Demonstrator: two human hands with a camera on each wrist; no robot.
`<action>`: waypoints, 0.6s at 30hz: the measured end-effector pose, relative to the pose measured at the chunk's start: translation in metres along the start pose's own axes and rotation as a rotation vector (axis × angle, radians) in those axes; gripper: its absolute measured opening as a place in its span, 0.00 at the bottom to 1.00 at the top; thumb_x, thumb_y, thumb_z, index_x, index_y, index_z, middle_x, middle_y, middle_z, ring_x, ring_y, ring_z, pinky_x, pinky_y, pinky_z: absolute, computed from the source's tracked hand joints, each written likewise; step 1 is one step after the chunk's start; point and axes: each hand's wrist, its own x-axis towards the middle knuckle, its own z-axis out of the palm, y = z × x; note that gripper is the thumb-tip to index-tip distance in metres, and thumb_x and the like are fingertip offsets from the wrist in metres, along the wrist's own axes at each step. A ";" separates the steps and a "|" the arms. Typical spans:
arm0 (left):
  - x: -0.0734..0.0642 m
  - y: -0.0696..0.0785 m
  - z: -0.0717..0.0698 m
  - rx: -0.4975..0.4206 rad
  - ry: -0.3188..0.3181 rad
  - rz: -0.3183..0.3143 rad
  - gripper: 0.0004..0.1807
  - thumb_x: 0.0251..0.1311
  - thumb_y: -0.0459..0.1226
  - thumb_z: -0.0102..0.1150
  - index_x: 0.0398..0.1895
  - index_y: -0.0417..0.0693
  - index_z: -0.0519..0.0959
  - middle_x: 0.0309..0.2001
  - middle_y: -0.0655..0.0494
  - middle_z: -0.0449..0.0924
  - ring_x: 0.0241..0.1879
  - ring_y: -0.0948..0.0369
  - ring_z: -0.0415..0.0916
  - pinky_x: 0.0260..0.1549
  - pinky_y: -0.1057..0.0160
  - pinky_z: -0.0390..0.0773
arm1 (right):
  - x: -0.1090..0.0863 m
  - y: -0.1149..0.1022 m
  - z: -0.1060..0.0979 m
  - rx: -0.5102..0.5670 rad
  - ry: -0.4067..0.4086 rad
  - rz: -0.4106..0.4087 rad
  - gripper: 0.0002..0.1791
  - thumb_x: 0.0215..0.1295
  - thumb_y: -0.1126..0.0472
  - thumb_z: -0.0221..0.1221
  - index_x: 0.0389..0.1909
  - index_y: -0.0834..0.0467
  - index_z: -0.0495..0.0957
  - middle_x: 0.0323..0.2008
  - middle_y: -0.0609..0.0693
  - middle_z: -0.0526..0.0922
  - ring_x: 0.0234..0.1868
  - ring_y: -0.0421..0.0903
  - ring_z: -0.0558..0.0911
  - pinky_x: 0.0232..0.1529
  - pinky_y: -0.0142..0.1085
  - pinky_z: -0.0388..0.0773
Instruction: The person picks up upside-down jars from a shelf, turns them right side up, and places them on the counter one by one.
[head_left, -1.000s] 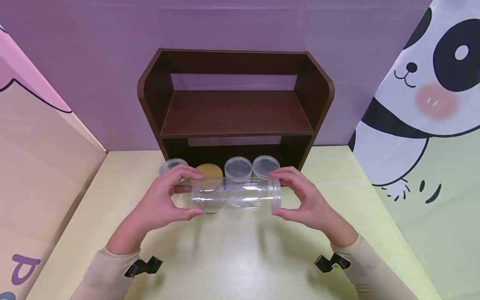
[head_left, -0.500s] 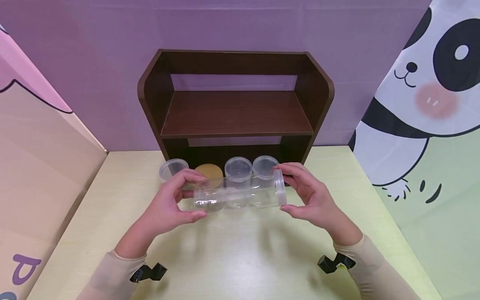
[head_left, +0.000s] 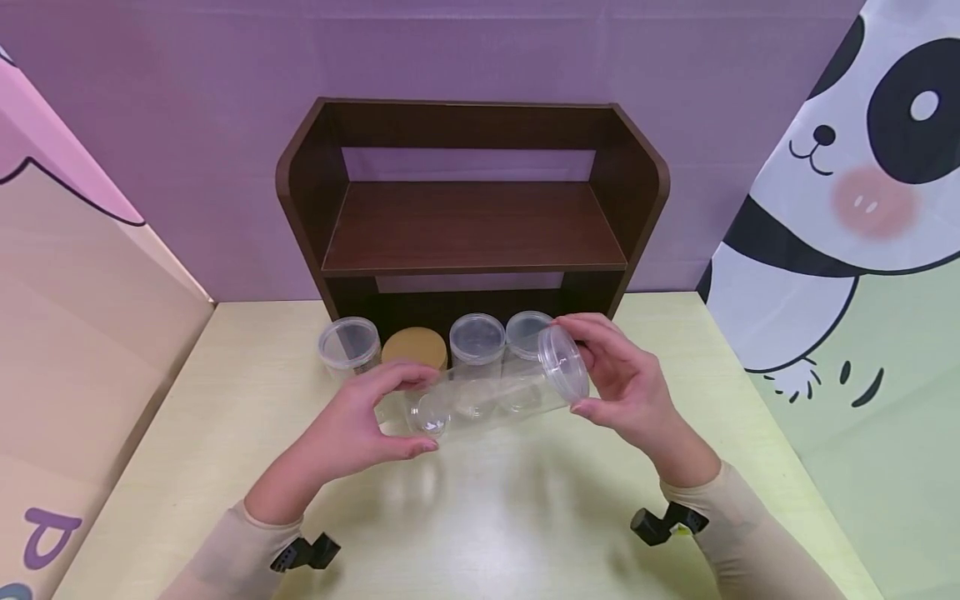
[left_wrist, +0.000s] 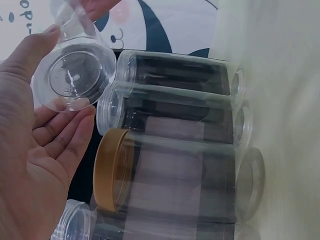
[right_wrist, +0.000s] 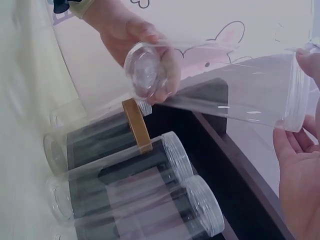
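Observation:
A clear plastic jar (head_left: 487, 400) is held in the air on a slant, its lidded end higher and to the right. My left hand (head_left: 356, 429) grips the base end between thumb and fingers; the round base (left_wrist: 75, 77) shows in the left wrist view. My right hand (head_left: 630, 392) pinches the rim of the clear lid (head_left: 564, 365), which looks to be on the jar. Behind the held jar, in a row, stand a jar with a tan lid (head_left: 414, 347) and clear-lidded jars (head_left: 349, 342), partly hidden by the hands and the held jar.
A dark brown two-tier shelf (head_left: 472, 229) stands at the back of the pale table (head_left: 480, 533), close behind the row of jars. A purple backdrop (head_left: 480, 50) hangs behind it, with printed panels at both sides.
The jar has gone from level to slanted, its lidded end rising and turning toward the head camera. My left hand has moved right and slightly nearer; my right hand has shifted up and right.

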 end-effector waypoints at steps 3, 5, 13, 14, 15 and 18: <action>0.000 0.000 0.005 0.041 -0.032 0.003 0.41 0.50 0.43 0.92 0.69 0.55 0.82 0.64 0.64 0.83 0.61 0.59 0.82 0.65 0.51 0.84 | 0.004 0.001 0.003 0.004 -0.011 -0.013 0.44 0.67 0.53 0.79 0.72 0.77 0.72 0.69 0.61 0.78 0.69 0.57 0.75 0.68 0.38 0.81; 0.000 -0.001 0.008 0.053 -0.046 0.008 0.42 0.50 0.44 0.92 0.70 0.55 0.82 0.63 0.65 0.83 0.60 0.59 0.81 0.63 0.49 0.84 | 0.006 0.001 0.005 0.010 -0.024 -0.019 0.45 0.67 0.52 0.79 0.72 0.77 0.72 0.69 0.61 0.78 0.70 0.57 0.75 0.69 0.40 0.80; 0.003 -0.004 0.027 0.012 -0.115 0.003 0.40 0.49 0.42 0.92 0.67 0.55 0.82 0.61 0.69 0.83 0.61 0.61 0.81 0.64 0.45 0.84 | 0.010 0.000 0.012 0.019 -0.057 0.025 0.43 0.66 0.46 0.79 0.76 0.62 0.76 0.70 0.56 0.79 0.70 0.55 0.77 0.67 0.42 0.82; 0.004 -0.005 0.029 0.005 -0.128 0.001 0.40 0.49 0.43 0.91 0.67 0.56 0.82 0.61 0.69 0.83 0.61 0.61 0.81 0.64 0.45 0.84 | 0.010 -0.001 0.013 0.018 -0.060 0.045 0.42 0.66 0.46 0.79 0.76 0.58 0.77 0.71 0.54 0.79 0.70 0.55 0.77 0.66 0.42 0.83; 0.005 -0.005 0.032 -0.006 -0.140 0.000 0.39 0.50 0.42 0.91 0.67 0.56 0.82 0.61 0.69 0.83 0.61 0.61 0.81 0.65 0.44 0.83 | 0.011 -0.002 0.014 0.020 -0.064 0.063 0.42 0.66 0.45 0.79 0.76 0.55 0.78 0.71 0.53 0.79 0.70 0.54 0.77 0.65 0.42 0.84; 0.007 -0.006 0.039 -0.031 -0.173 0.004 0.38 0.52 0.43 0.90 0.67 0.56 0.81 0.63 0.66 0.83 0.62 0.60 0.82 0.66 0.46 0.83 | 0.011 -0.003 0.017 0.027 -0.080 0.108 0.41 0.65 0.43 0.79 0.76 0.50 0.78 0.72 0.50 0.78 0.70 0.53 0.77 0.64 0.42 0.84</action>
